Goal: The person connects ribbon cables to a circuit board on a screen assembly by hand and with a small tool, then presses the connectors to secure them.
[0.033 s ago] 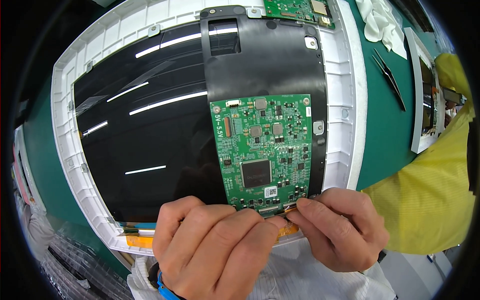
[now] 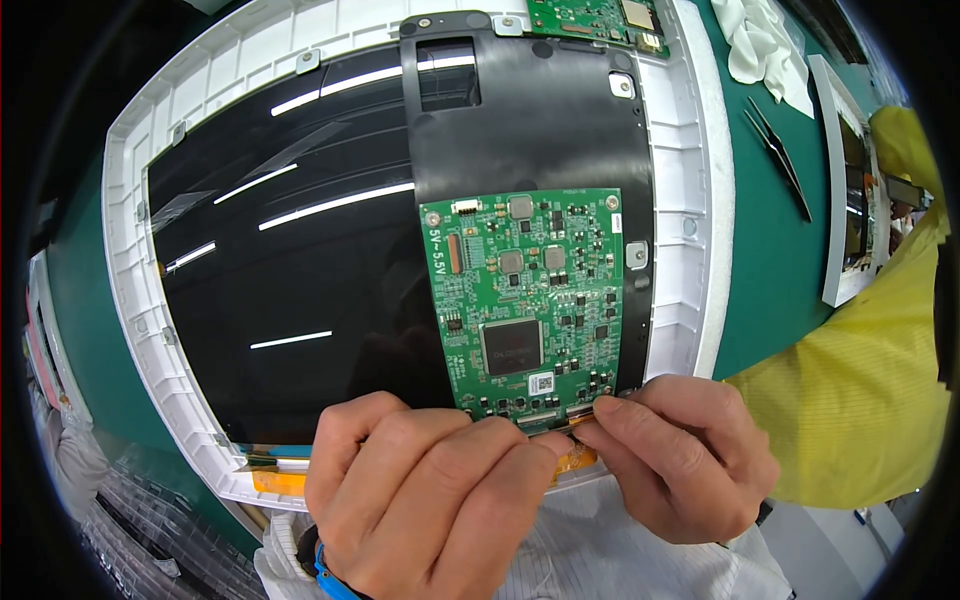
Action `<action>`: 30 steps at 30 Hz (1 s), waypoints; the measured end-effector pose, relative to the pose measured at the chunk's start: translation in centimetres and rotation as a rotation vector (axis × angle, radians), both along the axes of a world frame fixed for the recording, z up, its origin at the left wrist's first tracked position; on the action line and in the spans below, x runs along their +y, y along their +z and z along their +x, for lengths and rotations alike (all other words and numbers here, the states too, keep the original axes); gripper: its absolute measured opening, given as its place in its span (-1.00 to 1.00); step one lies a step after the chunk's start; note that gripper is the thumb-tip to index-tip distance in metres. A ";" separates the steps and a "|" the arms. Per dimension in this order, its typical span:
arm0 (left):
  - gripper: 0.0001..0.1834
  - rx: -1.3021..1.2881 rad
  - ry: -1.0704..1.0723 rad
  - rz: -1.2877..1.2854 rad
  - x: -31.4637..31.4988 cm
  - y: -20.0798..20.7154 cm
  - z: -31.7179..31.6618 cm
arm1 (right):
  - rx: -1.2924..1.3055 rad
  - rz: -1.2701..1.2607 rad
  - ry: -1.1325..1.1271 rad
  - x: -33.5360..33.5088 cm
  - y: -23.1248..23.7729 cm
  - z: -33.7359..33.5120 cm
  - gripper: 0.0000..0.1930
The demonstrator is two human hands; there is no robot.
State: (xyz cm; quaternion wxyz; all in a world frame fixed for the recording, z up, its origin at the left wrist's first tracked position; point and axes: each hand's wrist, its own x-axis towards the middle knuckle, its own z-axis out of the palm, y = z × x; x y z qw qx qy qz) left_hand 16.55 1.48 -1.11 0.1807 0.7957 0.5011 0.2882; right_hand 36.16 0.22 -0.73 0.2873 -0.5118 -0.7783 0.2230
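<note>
A green circuit board [image 2: 590,240] with a large square chip [image 2: 513,347] lies on a black plate [image 2: 540,130], which covers the right part of a dark display panel [image 2: 320,290]. Along the board's lower edge sits a row of slim connectors. There my right hand [image 2: 690,460] pinches a thin orange flex cable [image 2: 578,421] between thumb and forefinger. My left hand [image 2: 430,490] is closed just left of it, fingers curled over the board's lower edge, its thumb tip close to the right fingers. Whatever the left fingers hold is hidden.
A white ribbed frame [image 2: 690,180] surrounds the panel on a green mat [image 2: 765,250]. Right of it lie black tweezers [image 2: 780,158] and a white cloth [image 2: 768,50]. Another framed panel [image 2: 838,200] and a yellow sleeve [image 2: 850,400] are further right. A smaller green board [image 2: 590,18] sits at the top.
</note>
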 end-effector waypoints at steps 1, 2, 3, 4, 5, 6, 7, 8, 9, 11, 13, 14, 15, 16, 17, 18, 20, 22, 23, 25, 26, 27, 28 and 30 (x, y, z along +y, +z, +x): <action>-0.66 0.000 -0.001 0.000 0.0 0.0 0.1 | 0.000 0.000 -0.001 0.1 0.0 -0.1 -0.62; -0.67 -0.009 0.001 0.002 0.1 0.1 0.1 | 0.009 0.012 -0.023 0.1 0.0 -0.2 -0.64; -0.67 -0.018 0.004 0.002 0.1 0.0 0.2 | 0.019 0.022 -0.045 0.1 -0.2 -0.4 -0.65; -0.67 -0.018 0.003 0.000 0.1 0.0 0.2 | 0.019 0.020 -0.046 0.2 -0.2 -0.4 -0.65; -0.68 -0.012 0.001 -0.003 0.1 -0.1 0.1 | 0.024 0.010 -0.058 0.3 -0.3 -0.5 -0.67; -0.68 -0.005 -0.002 -0.002 0.1 0.0 0.1 | 0.030 0.003 -0.070 0.3 -0.1 -0.5 -0.68; -0.68 -0.005 -0.003 -0.002 0.1 0.0 0.1 | 0.030 0.004 -0.071 0.3 0.1 -0.6 -0.68; -0.68 -0.006 -0.005 0.014 0.0 0.0 0.1 | 0.031 -0.008 -0.088 0.3 0.3 -0.7 -0.69; -0.67 -0.006 -0.008 0.030 0.1 -0.1 0.1 | 0.033 -0.021 -0.105 0.2 0.3 -0.7 -0.70; -0.66 -0.008 -0.022 0.033 0.2 -0.2 0.1 | 0.043 -0.021 -0.099 0.1 0.3 -0.5 -0.71; -0.64 -0.005 -0.035 0.035 0.3 -0.1 0.0 | 0.058 -0.021 -0.092 0.1 0.1 -0.6 -0.71; -0.63 0.002 -0.049 0.026 0.3 -0.1 0.0 | 0.073 0.004 -0.097 0.0 0.0 -0.7 -0.72; -0.62 0.006 -0.063 0.018 0.4 -0.1 -0.1 | 0.084 0.029 -0.103 -0.1 -0.2 -0.9 -0.74; -0.62 0.007 -0.066 0.018 0.3 -0.2 -0.3 | 0.085 0.029 -0.106 -0.1 -0.3 -1.0 -0.74; -0.62 -0.001 -0.074 0.004 0.2 -0.3 -0.4 | 0.070 0.047 -0.110 -0.2 -0.4 -1.2 -0.75; -0.62 -0.011 -0.084 -0.009 0.1 -0.4 -0.5 | 0.052 0.065 -0.117 -0.4 -0.4 -1.2 -0.75; -0.63 -0.011 -0.096 -0.014 0.2 -0.3 -0.5 | -0.008 0.040 -0.157 -1.1 -0.1 -1.6 -0.72; -0.63 -0.005 -0.108 -0.017 0.2 -0.2 -0.5 | -0.061 0.015 -0.198 -1.5 -0.1 -1.8 -0.69; -0.63 -0.005 -0.102 -0.014 0.1 -0.1 -0.5 | -0.033 0.041 -0.200 -1.6 -0.3 -1.8 -0.73; -0.64 -0.011 -0.105 -0.015 0.2 -0.1 -0.3 | -0.013 0.064 -0.212 -1.7 -0.5 -1.9 -0.76; -0.64 0.005 -0.102 -0.007 0.2 -0.1 -0.1 | 0.000 0.035 -0.229 -1.7 -0.5 -2.0 -0.77; -0.64 0.020 -0.098 0.001 0.3 -0.1 0.0 | 0.012 0.006 -0.247 -1.8 -0.5 -2.1 -0.78; -0.64 0.017 -0.102 0.000 0.3 -0.2 0.1 | 0.008 0.006 -0.251 -1.8 -0.6 -2.1 -0.78; -0.65 0.009 -0.115 -0.001 0.4 -0.3 0.1 | 0.022 -0.012 -0.263 -1.8 -0.6 -2.1 -0.78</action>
